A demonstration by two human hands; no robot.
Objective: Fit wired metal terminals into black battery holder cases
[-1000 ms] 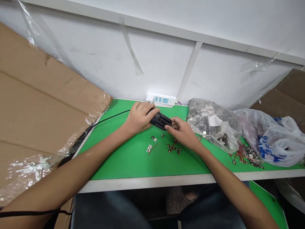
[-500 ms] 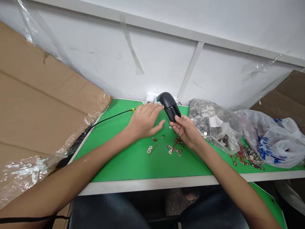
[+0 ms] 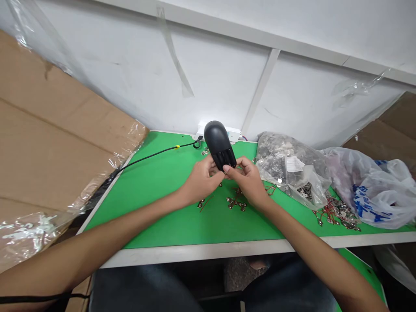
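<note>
A black rounded device (image 3: 218, 141), with open slots at its lower end, is held up over the green table. My left hand (image 3: 203, 180) closes on its lower left edge. At the lower right edge, my right hand (image 3: 248, 180) grips it, the thumb pressed on the slotted end. Whether a small part lies under the fingertips is too small to tell. Below the hands, small metal contacts (image 3: 236, 204) and a thin red wire (image 3: 206, 204) lie on the table.
A black cable (image 3: 156, 154) with a yellow band runs to a white power strip (image 3: 234, 134) by the wall. Cardboard (image 3: 58, 138) stands at left. At right are a clear bag of parts (image 3: 289, 160), a white bag (image 3: 380, 195) and red-wired parts (image 3: 338, 212).
My left hand has moved right and down and now grips the device. The device has shifted left and turned, its slotted end now between both hands.
</note>
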